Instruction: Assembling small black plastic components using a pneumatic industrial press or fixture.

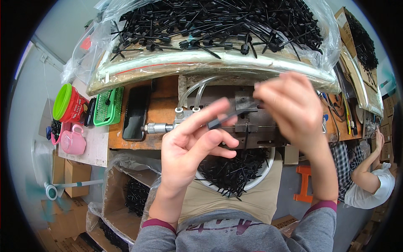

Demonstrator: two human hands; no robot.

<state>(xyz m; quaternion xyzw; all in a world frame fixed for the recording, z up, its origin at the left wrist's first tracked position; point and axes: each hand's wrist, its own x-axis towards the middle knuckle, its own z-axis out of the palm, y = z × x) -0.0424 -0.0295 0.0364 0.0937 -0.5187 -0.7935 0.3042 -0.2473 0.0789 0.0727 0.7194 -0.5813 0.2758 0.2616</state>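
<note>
Spreading thumb and index finger, the left hand [187, 145] has the black part [214, 124] between them, firm grip or not, I can't tell! Its stem points right, toward the right hand [294, 110]: blurred, fingers bunched, any hold unclear.

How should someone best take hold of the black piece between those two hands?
I'd pinch the black piece by its blocky end, coming from the left hand's side: that end looks thicker, while the thin stem points toward the right hand.

Black stemmed part [214, 123], blocky-headed, slanted, between left fingers [205, 143]
</note>
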